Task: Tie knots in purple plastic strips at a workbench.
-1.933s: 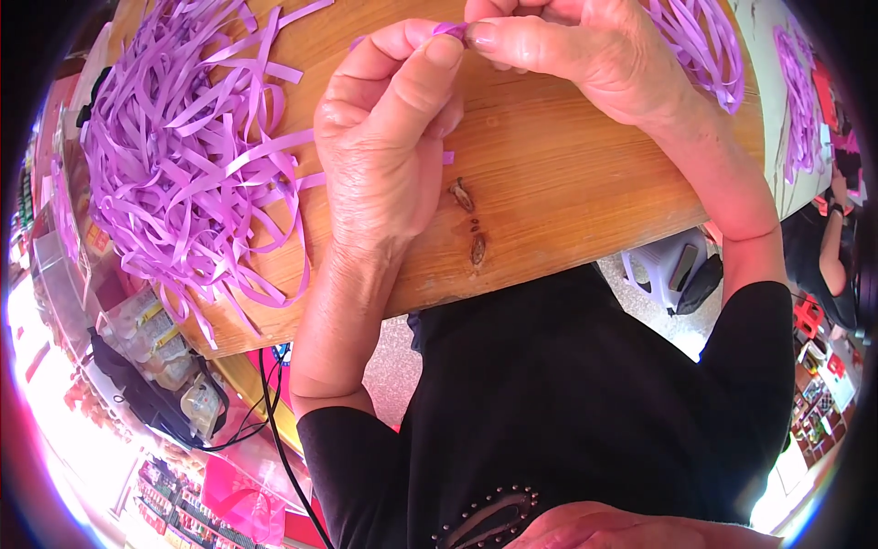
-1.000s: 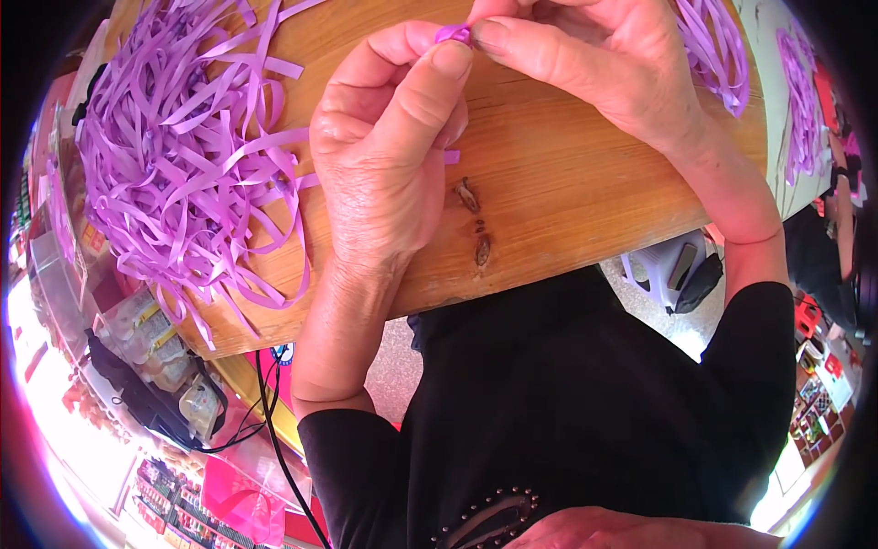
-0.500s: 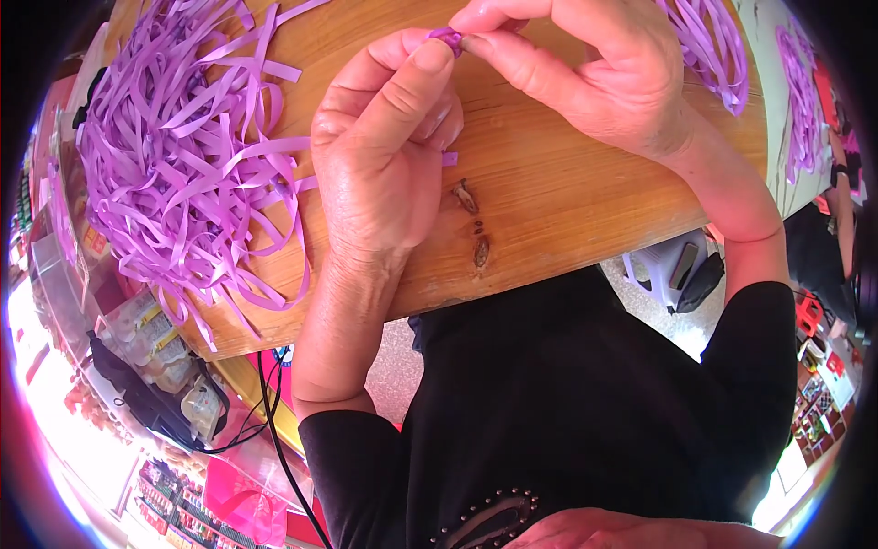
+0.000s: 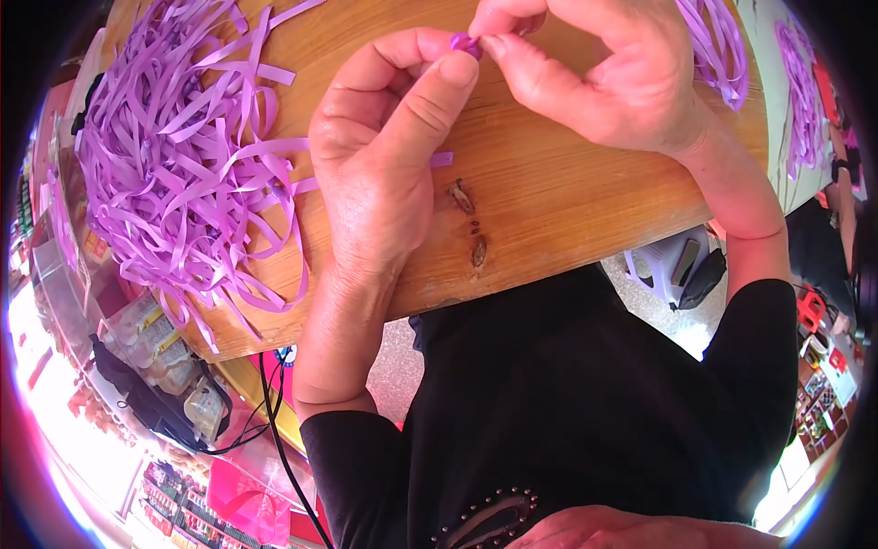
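Warm-brown wooden tabletop (image 4: pixel 567 192), grain and dark knots showing, lay under both hands; a tangled heap of flat, glossy purple ribbons (image 4: pixel 174 156) covered its left side, and a looped bundle of purple ribbon (image 4: pixel 718 55) lay at the upper right, beyond the right wrist. Left hand (image 4: pixel 380 156) pinched a small, shiny, curled piece of purple ribbon (image 4: pixel 460 42) between thumb and forefinger, other fingers loosely bent. Right hand (image 4: pixel 613 82) met the piece's right end, thumb and forefinger tips drawn together, seemingly nipping it; palm open. Piece sat above the table's far part, between the two sets of fingertips. Judged risk: so little ribbon showed that a slick surface or uneven pull might let it slip from either pinch, or slacken its curl; a tug could also snag on the heap if the strands were joined, which I could not tell. Visible long axis was short, running roughly left to right, right end toward the right fingertips; further course hidden by fingers.
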{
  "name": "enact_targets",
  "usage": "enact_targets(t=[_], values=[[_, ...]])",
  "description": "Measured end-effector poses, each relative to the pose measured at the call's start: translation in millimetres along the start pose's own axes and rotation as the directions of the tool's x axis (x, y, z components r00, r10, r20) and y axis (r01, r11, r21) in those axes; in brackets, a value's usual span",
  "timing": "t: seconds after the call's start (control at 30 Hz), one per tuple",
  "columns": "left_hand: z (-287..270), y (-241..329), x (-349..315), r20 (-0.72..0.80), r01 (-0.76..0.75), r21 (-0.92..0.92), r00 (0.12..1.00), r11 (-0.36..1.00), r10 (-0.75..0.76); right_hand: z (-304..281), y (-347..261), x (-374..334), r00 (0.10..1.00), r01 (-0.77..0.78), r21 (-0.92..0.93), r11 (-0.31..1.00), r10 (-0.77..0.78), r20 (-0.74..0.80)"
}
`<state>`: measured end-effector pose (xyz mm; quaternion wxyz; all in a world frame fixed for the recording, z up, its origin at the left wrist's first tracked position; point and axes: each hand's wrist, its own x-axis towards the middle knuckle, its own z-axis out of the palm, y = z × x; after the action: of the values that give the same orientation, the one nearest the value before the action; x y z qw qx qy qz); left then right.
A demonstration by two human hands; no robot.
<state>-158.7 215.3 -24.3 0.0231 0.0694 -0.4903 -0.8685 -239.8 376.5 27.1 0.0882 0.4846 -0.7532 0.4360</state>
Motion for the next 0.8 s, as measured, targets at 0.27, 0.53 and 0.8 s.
enact_targets(t=[0.27,0.53,0.8], values=[[-2,0,-2,-0.043,-0.019,0.099,0.999,0.995,0.023,-3,9,0,0.994,-0.105,0.135,0.985,0.101,0.037],[3,0,-2,-0.131,-0.064,0.131,0.988,0.989,0.081,-4,10,2,0.998,-0.046,0.129,0.991,0.041,0.041],[-5,3,-5,-0.052,-0.033,0.089,0.998,0.996,0.037,4,17,-4,0.973,0.221,0.063,0.973,-0.224,0.053]])
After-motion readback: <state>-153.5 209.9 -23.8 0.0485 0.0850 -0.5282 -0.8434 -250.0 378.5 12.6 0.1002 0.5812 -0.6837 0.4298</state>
